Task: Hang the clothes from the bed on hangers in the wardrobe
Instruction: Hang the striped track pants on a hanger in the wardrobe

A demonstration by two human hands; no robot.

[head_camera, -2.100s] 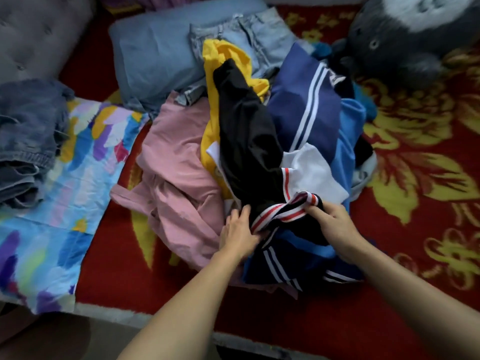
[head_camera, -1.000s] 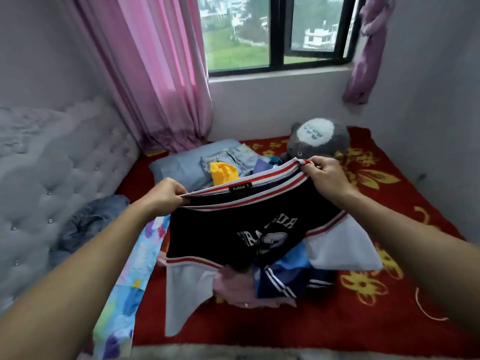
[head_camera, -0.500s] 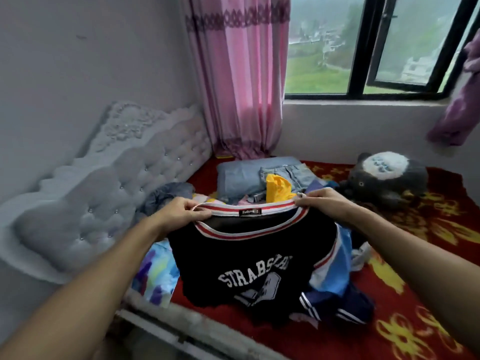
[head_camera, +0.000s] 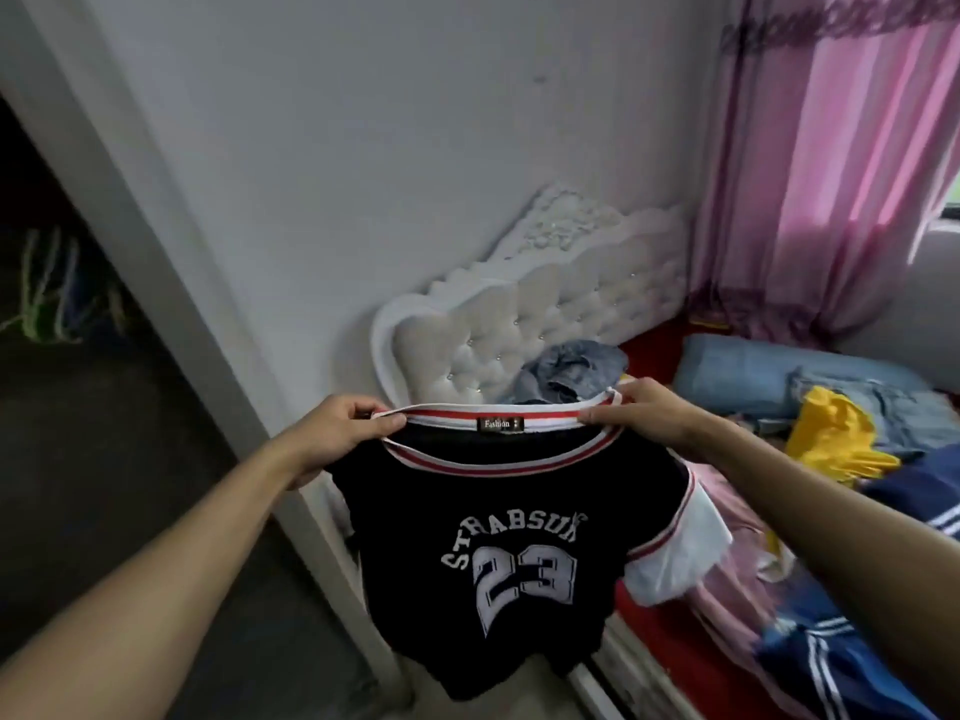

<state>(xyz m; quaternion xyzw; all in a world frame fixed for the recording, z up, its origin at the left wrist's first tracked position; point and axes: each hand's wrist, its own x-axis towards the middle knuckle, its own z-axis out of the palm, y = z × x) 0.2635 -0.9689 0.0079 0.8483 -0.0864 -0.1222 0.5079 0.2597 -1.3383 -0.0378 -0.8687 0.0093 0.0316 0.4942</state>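
Observation:
A black jersey [head_camera: 498, 517] with white sleeves, a red-and-white striped collar and the number 23 hangs in front of me, off the bed. My left hand [head_camera: 332, 439] pinches the collar at its left end and my right hand [head_camera: 644, 413] pinches it at the right end. More clothes lie on the bed at the right: a yellow garment [head_camera: 836, 433], a pink one [head_camera: 727, 517], blue striped ones [head_camera: 852, 662] and jeans [head_camera: 571, 371]. At the far left is the dark wardrobe opening [head_camera: 78, 407], where green and blue hangers [head_camera: 47, 288] show dimly.
A white wardrobe frame [head_camera: 171, 283] runs diagonally between the opening and the wall. The tufted white headboard [head_camera: 524, 314] stands behind the jersey. A blue pillow [head_camera: 748, 371] lies on the red bedcover [head_camera: 654, 345], and a pink curtain [head_camera: 831, 163] hangs at the right.
The jersey was lifted off the pile by its collar. My view and both hands with the jersey have turned left, away from the window, bringing the wardrobe opening into sight.

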